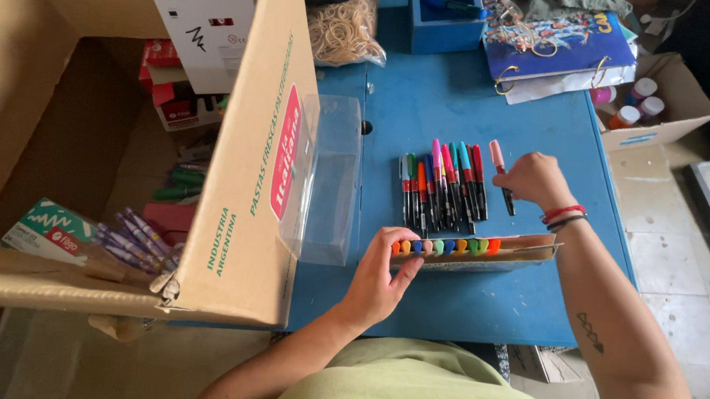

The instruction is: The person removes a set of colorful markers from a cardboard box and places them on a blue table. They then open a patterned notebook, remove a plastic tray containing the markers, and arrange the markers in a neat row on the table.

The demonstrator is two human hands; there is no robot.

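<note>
Markers [444, 184] lie in a row on the blue tabletop [451, 304], above their open tray [480, 253]. Right hand [533, 177] pinches a pink-capped marker [501, 175] beside the row; left hand [381, 276], fingers loosely curled, steadies the tray's end. Sorting looks midway, and laying this one alongside needs care.

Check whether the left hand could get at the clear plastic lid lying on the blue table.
Probably yes. The left hand rests on the marker tray, and the clear plastic lid lies just beside it on the blue table, nothing between.
</note>
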